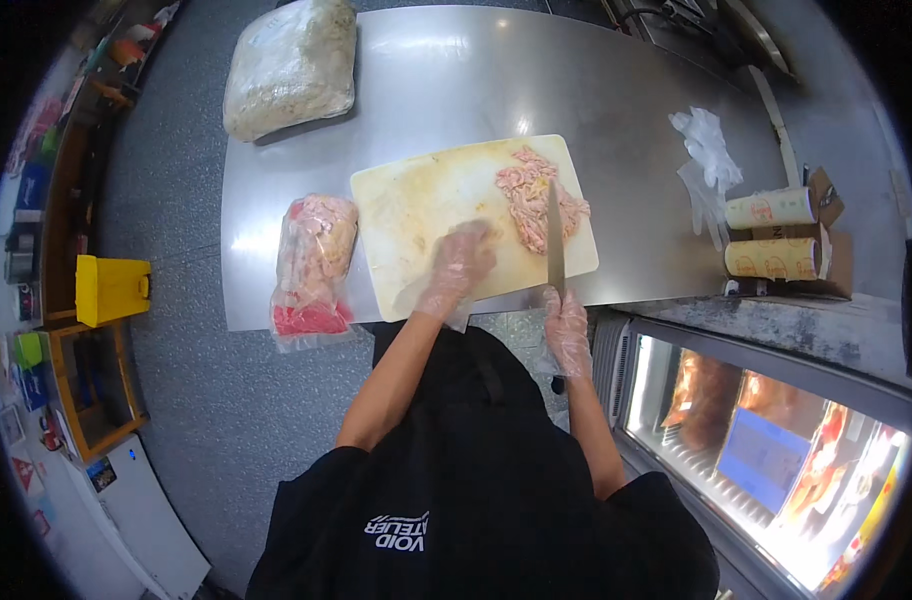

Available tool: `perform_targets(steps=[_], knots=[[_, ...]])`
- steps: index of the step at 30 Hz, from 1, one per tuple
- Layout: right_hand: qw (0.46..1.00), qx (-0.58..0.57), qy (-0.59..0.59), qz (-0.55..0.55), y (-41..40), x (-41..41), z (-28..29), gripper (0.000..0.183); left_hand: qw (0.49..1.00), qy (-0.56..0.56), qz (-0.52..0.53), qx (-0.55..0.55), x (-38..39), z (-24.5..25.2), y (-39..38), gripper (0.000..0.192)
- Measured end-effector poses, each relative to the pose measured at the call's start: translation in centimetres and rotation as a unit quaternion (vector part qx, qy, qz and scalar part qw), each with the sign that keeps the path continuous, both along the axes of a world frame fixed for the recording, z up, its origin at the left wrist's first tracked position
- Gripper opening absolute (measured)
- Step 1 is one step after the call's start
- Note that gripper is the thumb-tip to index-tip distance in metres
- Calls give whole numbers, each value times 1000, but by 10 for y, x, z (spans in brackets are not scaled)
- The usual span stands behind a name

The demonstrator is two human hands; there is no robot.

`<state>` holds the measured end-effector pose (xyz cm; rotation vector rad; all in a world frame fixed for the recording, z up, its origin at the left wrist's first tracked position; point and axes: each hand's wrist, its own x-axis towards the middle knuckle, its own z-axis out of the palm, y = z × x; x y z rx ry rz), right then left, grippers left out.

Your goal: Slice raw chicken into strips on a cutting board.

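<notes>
My right hand (567, 330), in a clear plastic glove, grips the handle of a long kitchen knife (555, 240) near the front edge of the white cutting board (418, 217). The blade points away from me and lies over the right part of a pile of raw, pale pink meat pieces (527, 199). Over the board, left of the pile, is my left hand (463, 259), also gloved and blurred; whether its fingers hold anything is unclear. A clear bag of raw meat (321, 244) with a red lower part lies on the metal table left of the board.
A large wrapped bundle (294, 71) sits at the table's (441, 75) back left. Clear gloves (707, 154) lie at the right beside two film rolls (771, 259) and a cardboard box (838, 262). A lit display case (763, 450) stands at lower right, a yellow bin (107, 291) at left.
</notes>
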<state>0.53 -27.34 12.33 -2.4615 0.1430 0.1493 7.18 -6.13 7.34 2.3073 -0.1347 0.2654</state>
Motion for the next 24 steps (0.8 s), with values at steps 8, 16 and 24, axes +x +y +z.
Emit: perform_targets(steps=[8,16,24], knots=[[999,7,0,-31,-3,-12,-11,34,986,-12,154,-62,-42,61,68,19],[998,64,6,-13,0,2,-21,31,907,-33,390,-153,-154,6,198,17],[997,47,38,46,16,13,-28,32,952,143,230,143,-115,-17,238,14]])
